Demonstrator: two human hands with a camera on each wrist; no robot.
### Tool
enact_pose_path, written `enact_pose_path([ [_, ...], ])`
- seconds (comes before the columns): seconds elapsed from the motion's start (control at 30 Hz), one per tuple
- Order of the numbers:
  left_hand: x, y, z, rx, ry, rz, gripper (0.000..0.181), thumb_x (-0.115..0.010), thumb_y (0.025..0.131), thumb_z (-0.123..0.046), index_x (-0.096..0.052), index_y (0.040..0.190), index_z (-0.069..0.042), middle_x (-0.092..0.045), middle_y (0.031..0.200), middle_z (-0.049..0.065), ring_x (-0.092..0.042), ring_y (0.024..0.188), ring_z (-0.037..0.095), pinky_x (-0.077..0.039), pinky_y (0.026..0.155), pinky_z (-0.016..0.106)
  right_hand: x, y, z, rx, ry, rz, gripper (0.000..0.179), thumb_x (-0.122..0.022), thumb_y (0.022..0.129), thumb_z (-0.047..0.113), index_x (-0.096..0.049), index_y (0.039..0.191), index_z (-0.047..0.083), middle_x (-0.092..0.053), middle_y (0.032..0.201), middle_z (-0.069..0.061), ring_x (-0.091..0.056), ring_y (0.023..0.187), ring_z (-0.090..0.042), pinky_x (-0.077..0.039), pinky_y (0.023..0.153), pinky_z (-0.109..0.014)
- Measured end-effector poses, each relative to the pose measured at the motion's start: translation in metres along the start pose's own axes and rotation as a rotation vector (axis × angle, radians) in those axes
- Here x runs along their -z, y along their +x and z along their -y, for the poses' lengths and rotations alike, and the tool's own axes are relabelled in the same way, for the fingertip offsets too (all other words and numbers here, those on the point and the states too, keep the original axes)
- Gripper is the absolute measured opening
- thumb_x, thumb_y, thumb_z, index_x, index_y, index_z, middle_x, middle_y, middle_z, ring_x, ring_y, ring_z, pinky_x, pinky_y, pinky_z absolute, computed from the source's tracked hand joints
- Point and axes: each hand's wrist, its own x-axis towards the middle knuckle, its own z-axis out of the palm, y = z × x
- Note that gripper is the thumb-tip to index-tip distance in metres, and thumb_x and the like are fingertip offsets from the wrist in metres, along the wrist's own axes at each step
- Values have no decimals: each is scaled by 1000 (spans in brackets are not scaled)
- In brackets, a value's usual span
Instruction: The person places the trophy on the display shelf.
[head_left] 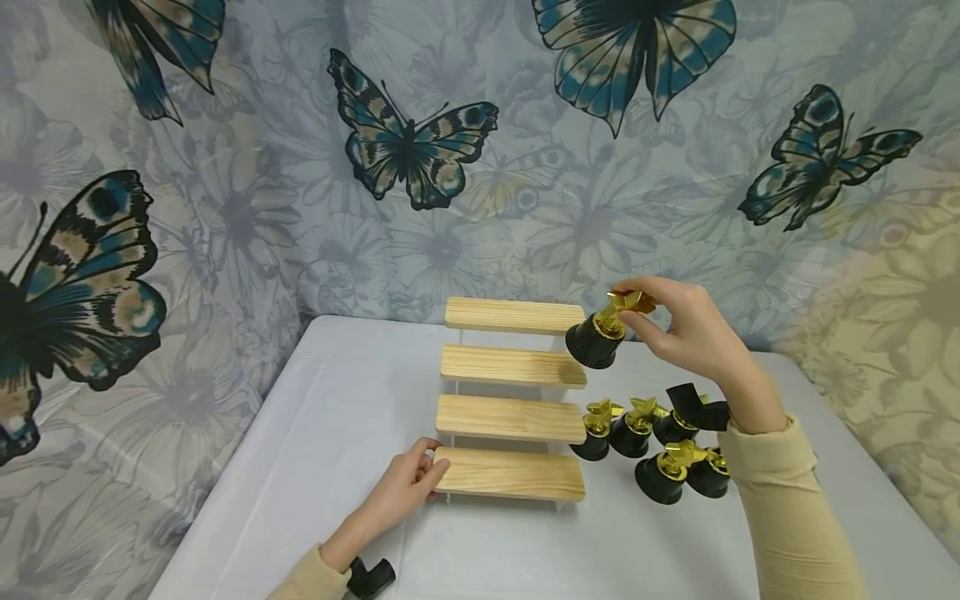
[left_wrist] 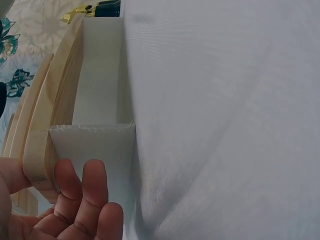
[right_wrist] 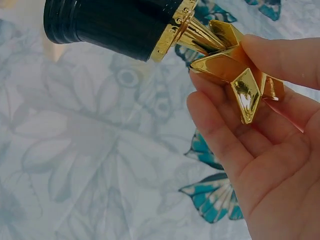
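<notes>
My right hand (head_left: pixel 690 329) pinches a small gold star trophy (head_left: pixel 597 338) by its star, between thumb and fingers. The trophy hangs tilted, its black base pointing down and left, beside the right end of the top boards. Close up in the right wrist view, the shiny star (right_wrist: pixel 227 67) lies against the fingertips. A stepped wooden display shelf (head_left: pixel 510 473) stands on the table, with bare boards. At the left end of its lowest board, my left hand (head_left: pixel 401 485) grips the wood, thumb above and fingers below, as the board's end (left_wrist: pixel 37 155) shows in the left wrist view.
Several more star trophies (head_left: pixel 633 433) stand grouped right of the shelf, partly behind my right forearm. A white cloth (head_left: pixel 337 400) covers the table. Behind it hangs a butterfly-patterned backdrop (head_left: pixel 420 250). White supports (left_wrist: pixel 100 70) hold up the boards.
</notes>
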Motion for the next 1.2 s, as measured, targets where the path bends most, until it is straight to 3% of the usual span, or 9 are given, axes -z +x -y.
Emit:
enact_pose_path([
  [0.57,-2,1,2,1,-39,2,40,-49,98,-26,-45,120,7,-52,63,2,-60,56,19,-50,55,26,-29,49,-6,-10,129,37,26,-65,85,-1,-61,110,2,-66,99,-9,-62,82,-21,-47,70,-37],
  [0.73,2,-2,-15,4,-27,-13,32,-48,98,-13,-44,118,11,-51,62,9,-60,56,27,-52,56,34,-40,63,-5,-19,155,46,27,-65,86,2,-61,112,2,-65,102,-10,-63,84,-23,-48,75,-39],
  [0.9,8,-5,-33,11,-17,3,30,-48,98,-9,-44,117,14,-53,63,13,-60,58,30,-50,56,26,-49,75,-2,-16,194,46,27,-65,86,1,-61,113,0,-64,105,-12,-62,84,-23,-48,77,-38],
  [1.2,0,1,1,19,-9,2,41,-48,99,-26,-44,122,7,-52,63,0,-59,56,18,-48,54,24,-68,92,1,-12,245,66,25,-64,87,2,-60,111,-2,-64,104,-13,-61,84,-23,-48,77,-39],
])
